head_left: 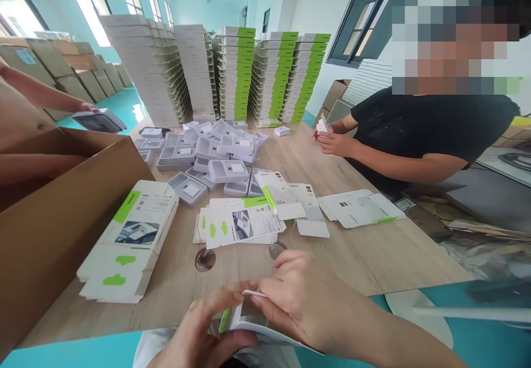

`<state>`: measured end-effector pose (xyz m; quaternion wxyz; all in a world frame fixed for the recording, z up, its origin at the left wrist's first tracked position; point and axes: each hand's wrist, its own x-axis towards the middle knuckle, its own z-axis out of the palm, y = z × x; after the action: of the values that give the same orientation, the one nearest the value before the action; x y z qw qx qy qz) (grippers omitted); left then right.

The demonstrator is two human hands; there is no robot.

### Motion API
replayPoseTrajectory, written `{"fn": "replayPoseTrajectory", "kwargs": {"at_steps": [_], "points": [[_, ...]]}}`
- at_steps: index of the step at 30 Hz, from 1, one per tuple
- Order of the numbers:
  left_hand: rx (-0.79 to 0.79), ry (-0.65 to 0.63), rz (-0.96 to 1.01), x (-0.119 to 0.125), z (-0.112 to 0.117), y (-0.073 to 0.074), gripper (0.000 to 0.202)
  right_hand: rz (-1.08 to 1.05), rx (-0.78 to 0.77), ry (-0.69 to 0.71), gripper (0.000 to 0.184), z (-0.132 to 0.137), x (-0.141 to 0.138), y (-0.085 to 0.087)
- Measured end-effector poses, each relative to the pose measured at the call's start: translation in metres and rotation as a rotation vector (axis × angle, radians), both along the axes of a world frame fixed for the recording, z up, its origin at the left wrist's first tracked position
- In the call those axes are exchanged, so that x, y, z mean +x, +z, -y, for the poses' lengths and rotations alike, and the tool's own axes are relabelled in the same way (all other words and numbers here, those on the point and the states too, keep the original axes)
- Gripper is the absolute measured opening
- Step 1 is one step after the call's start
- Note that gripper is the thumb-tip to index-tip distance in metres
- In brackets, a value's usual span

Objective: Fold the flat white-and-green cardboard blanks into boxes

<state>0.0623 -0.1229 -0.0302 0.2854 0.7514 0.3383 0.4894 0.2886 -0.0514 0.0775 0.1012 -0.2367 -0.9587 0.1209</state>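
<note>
At the table's near edge, both my hands are on a white and green cardboard box (pixel 265 331) that is partly opened out. My left hand (pixel 207 329) grips its left side, thumb on top and fingers beneath. My right hand (pixel 294 296) pinches a raised flap at the top, its fingers bent over the edge. The far side and underside of the box are hidden by my hands. Just beyond them lie flat printed cartons (pixel 244 225). A thick stack of flat cartons (pixel 133 240) rests to the left.
Clear plastic trays (pixel 207 149) are heaped mid-table, with tall stacks of white boxes (pixel 236 74) behind. A large brown carton (pixel 74 213) borders the left. Two round holes, one a cable hole (pixel 204 259), pierce the tabletop. Co-workers handle items at left and right (pixel 415 130).
</note>
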Motion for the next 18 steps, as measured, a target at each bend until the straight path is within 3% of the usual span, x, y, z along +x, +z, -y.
{"fn": "replayPoseTrajectory", "kwargs": {"at_steps": [3,6,12,15,18], "points": [[0.111,-0.053,-0.016,0.004,-0.004,0.006,0.043,-0.051,0.001,0.023,0.056,0.0,-0.002,0.002],[0.217,-0.016,-0.109,0.003,-0.009,0.008,0.039,-0.043,0.017,0.013,0.056,-0.001,-0.004,0.0],[0.192,0.003,-0.311,-0.001,-0.014,0.016,0.032,-0.05,0.053,-0.005,0.052,-0.002,-0.002,-0.01],[0.204,0.098,-0.314,0.001,-0.008,0.013,0.032,-0.051,-0.067,-0.15,0.025,0.003,0.004,-0.003],[0.194,0.225,-0.325,0.004,-0.001,0.008,0.031,0.062,-0.314,-0.407,0.056,0.011,0.011,0.007]]}}
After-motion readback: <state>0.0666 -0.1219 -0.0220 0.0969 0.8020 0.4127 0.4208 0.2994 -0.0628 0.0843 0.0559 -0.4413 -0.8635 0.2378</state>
